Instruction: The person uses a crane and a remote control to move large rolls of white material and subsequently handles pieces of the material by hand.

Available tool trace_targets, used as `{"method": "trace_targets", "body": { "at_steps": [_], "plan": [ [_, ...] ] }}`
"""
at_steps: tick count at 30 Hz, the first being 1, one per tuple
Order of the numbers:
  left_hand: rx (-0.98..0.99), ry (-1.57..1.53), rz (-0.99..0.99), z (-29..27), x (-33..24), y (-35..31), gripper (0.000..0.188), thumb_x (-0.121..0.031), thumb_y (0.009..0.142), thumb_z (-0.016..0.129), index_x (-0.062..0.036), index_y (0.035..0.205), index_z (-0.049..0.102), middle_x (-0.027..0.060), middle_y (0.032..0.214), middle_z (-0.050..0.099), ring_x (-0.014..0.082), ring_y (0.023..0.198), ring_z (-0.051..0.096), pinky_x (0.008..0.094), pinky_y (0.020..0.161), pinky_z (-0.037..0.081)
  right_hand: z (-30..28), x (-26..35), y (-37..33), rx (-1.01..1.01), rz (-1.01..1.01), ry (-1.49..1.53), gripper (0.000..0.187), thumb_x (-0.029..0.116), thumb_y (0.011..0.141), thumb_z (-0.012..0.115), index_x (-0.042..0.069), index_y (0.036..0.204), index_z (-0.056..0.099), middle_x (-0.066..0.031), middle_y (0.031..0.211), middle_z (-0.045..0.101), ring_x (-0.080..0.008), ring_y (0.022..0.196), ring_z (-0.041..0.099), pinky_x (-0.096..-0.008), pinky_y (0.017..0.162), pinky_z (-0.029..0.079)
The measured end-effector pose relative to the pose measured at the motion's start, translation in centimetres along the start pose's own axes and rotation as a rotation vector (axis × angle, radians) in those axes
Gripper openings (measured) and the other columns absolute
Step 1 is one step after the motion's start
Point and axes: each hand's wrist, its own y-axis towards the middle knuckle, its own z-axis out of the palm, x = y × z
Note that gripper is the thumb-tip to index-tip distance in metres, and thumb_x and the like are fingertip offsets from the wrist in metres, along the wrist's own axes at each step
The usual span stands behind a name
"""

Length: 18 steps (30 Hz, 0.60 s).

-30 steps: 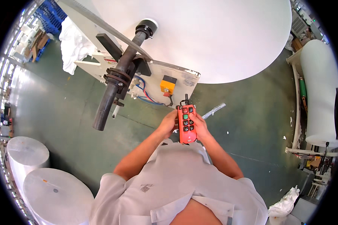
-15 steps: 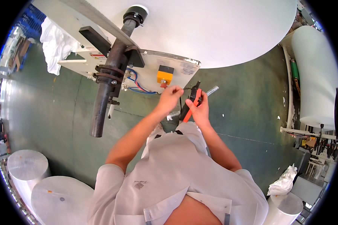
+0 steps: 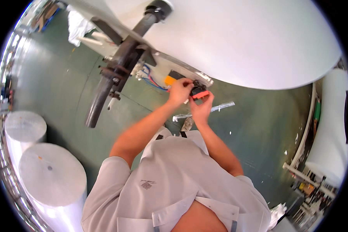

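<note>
My right hand (image 3: 200,111) grips a red-and-black handheld device (image 3: 200,94) that looks like a remote control, fingers and thumb on its two sides. Close on its left, the fingers of my left hand (image 3: 178,92) are pinched together at a thin black cord (image 3: 197,83) bunched over the device. Part of the cord is hidden by my fingers. Just behind my left hand, a yellow-and-black switch box (image 3: 170,80) sits on a machine's pale side plate.
A huge white roll (image 3: 243,42) fills the far side. A dark steel shaft (image 3: 94,108) sticks out toward me on the left. Blue and red hoses (image 3: 152,81) hang beside it. Wrapped rolls (image 3: 52,174) stand at near left; a clear plastic strip (image 3: 222,106) lies on the floor.
Both hands have moved up and away from me with the device, which has tipped from upright to lying more level. My view has turned, and the large roll now reaches farther right.
</note>
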Motion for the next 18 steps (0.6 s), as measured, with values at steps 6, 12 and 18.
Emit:
{"method": "trace_targets", "body": {
  "at_steps": [6,12,18],
  "plan": [
    [0.049,0.134,0.134,-6.9,-2.5,-9.6,0.019,-0.014,0.087,0.062,-0.0013,0.100,0.065,0.0177,0.090,0.068,0.0283,0.080,0.067,0.0389,0.073,0.051,0.1,-5.8,-1.7,0.297,0.063,0.152,0.074,0.003,0.081,0.077,0.000,0.139,0.032,-0.0133,0.126,0.051,-0.0233,0.113,0.054,-0.0351,0.100,0.043],
    [-0.033,0.165,0.073,-17.6,6.2,-18.7,0.014,-0.015,0.084,0.063,-0.0030,0.091,0.067,0.0142,0.084,0.069,0.0293,0.076,0.067,0.0391,0.070,0.051,1.1,-14.0,-7.9,0.709,0.186,-0.508,0.032,0.020,0.086,0.071,-0.002,0.101,0.055,-0.0124,0.086,0.061,-0.0214,0.072,0.061,-0.0342,0.065,0.051],
    [-0.268,-0.034,-0.018,-33.3,11.5,-27.8,0.017,-0.014,0.085,0.061,-0.0018,0.095,0.066,0.0120,0.084,0.069,0.0249,0.076,0.066,0.0376,0.070,0.051,18.0,-12.1,-14.8,1.164,0.401,-0.560,0.021,0.016,0.090,0.067,-0.001,0.092,0.054,-0.0079,0.072,0.059,-0.0155,0.050,0.055,-0.0313,0.041,0.045]
  ]
}}
